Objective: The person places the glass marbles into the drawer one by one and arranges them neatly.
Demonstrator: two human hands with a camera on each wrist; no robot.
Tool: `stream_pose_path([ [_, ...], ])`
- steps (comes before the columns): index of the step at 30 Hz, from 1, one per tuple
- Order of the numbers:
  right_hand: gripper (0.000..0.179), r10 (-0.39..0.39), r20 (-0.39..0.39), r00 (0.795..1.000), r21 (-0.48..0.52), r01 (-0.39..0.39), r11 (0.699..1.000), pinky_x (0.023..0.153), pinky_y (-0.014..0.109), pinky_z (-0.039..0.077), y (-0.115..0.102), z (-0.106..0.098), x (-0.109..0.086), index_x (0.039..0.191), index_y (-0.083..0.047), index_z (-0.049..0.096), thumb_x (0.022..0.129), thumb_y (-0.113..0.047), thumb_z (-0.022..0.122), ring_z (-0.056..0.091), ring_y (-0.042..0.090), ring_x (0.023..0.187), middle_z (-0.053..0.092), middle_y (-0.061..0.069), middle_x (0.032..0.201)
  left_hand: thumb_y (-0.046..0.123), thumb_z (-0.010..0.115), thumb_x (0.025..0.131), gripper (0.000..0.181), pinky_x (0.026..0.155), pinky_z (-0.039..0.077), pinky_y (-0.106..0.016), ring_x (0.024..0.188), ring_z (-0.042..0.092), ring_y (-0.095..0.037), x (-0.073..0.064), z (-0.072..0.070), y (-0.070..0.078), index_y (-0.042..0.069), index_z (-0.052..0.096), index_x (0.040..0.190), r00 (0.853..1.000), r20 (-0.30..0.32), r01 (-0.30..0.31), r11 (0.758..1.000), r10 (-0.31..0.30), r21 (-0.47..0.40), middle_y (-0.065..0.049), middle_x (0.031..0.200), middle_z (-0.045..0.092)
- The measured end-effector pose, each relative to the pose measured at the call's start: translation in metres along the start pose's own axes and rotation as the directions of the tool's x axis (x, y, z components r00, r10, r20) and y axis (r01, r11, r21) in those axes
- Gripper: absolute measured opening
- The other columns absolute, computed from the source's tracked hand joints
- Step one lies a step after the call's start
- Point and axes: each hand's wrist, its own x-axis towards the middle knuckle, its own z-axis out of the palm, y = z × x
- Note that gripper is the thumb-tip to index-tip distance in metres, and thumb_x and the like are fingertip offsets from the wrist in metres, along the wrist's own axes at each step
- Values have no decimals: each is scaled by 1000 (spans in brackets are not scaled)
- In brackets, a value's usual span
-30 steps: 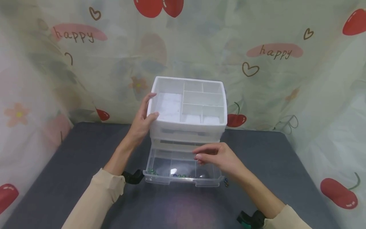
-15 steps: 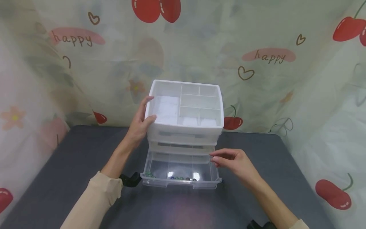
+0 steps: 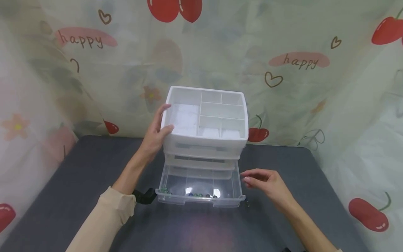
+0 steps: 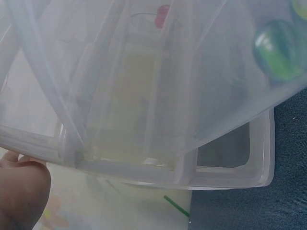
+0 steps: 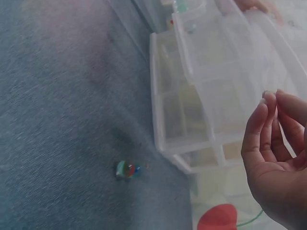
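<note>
A white desktop organiser [image 3: 204, 148], its top divided into compartments, stands tilted at the middle of the table. My left hand [image 3: 155, 131] grips its left rim, thumb over the edge; the left wrist view shows part of that hand [image 4: 24, 191]. Below, a clear drawer [image 3: 176, 180] is pulled out, with several glass marbles [image 3: 196, 195] along its front. A green marble [image 4: 278, 50] shows through the plastic in the left wrist view. My right hand [image 3: 267, 182] hovers beside the drawer's right side, fingers loosely curled, nothing visible between them.
A few coloured marbles [image 5: 127, 169] lie on the dark grey tabletop [image 3: 292, 168] near the drawer's front right corner. A patterned curtain [image 3: 214, 49] hangs behind and at both sides.
My right hand has moved from above the drawer out to its right side and slightly lower. The left hand keeps its grip on the organiser.
</note>
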Motion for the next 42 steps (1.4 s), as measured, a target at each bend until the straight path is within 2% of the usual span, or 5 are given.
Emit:
stream_pose_path([
  [12, 37, 38, -33, 999, -71, -41, 997, 79, 35, 55, 32, -4, -6, 113, 3, 71, 88, -23, 76, 70, 28, 88, 73, 13, 105, -2, 46, 99, 60, 90, 42, -31, 128, 36, -25, -1, 1, 1, 15, 27, 153, 1000, 1, -4, 1000, 4, 16, -1, 161, 20],
  [17, 33, 19, -25, 1000, -76, -21, 997, 76, 31, 56, 45, -5, -7, 111, 5, 71, 88, -18, 76, 71, 25, 87, 71, 21, 107, -1, 46, 99, 60, 92, 41, -32, 129, 35, -23, -2, 0, 3, 15, 27, 153, 1000, -4, 1, 1000, -1, 17, 4, 162, 20],
  [29, 28, 16, 33, 999, -62, -14, 998, 73, 29, 56, 82, -5, -13, 108, 7, 71, 88, -12, 75, 68, 9, 81, 73, 18, 100, -3, 46, 98, 61, 92, 40, -31, 127, 37, -25, -1, 2, 2, 14, 28, 153, 1000, -4, -11, 1000, 11, 1, -5, 161, 23],
  [36, 25, 48, 25, 999, -69, -46, 997, 71, 28, 55, 92, -3, -19, 105, 5, 73, 87, -11, 76, 67, 8, 77, 73, 19, 96, 2, 46, 99, 59, 104, 30, -37, 147, 12, -9, -2, 1, 1, 16, 26, 153, 1000, 21, -16, 999, 16, 37, 5, 164, 10],
  [42, 25, 39, -14, 999, -42, -40, 998, 70, 32, 56, 95, -3, -19, 107, 6, 72, 87, -9, 75, 69, 14, 79, 71, 21, 100, 1, 46, 99, 59, 103, 31, -36, 147, 16, -14, -2, 1, 1, 16, 27, 153, 1000, 17, -19, 999, 18, 33, 4, 164, 10],
])
